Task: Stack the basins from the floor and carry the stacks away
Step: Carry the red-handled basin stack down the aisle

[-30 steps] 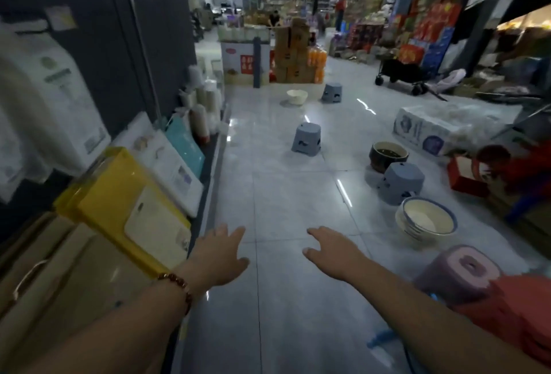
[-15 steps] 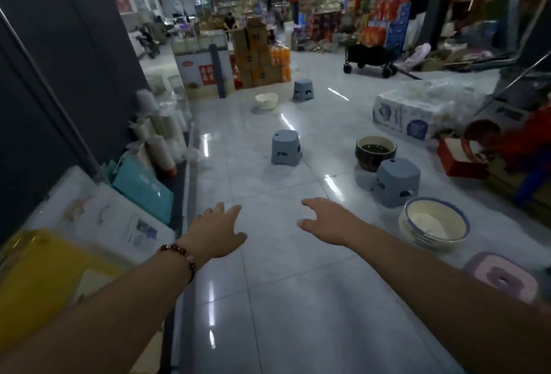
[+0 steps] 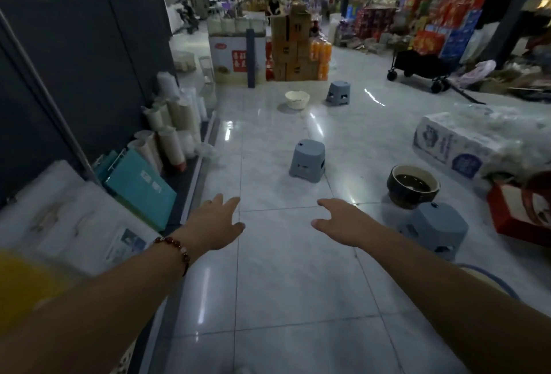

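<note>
A shop aisle, mid-walk: I am moving forward over the grey tiled floor with both arms stretched ahead and nothing in either hand. My left hand, a red bead bracelet at its wrist, is hanging over the tiles with fingers straight and spread; my right hand is doing the same, fingers loose and pointing ahead — neither is touching anything.

What is changing is my position. Compared with a second ago, the yellow packs on the left shelf are sliding out of sight, and the cream basin with the blue rim, which was standing fully in view at my right, is now dropping behind my right forearm, only a sliver of its rim showing. The dark basin is drawing nearer on the right, sitting on the floor just behind a grey stool. A second grey stool is standing ahead in the middle of the aisle, and far down it a pale basin is waiting near a third stool and the stacked cartons.

For the task, this reads as the approach — no basin is stacked or lifted yet, and three are lying well apart. I am probably heading for the dark basin or the far pale one, though the blurred lower right corner leaves it unclear whether the blue-rimmed one already holds others nested inside.
</note>
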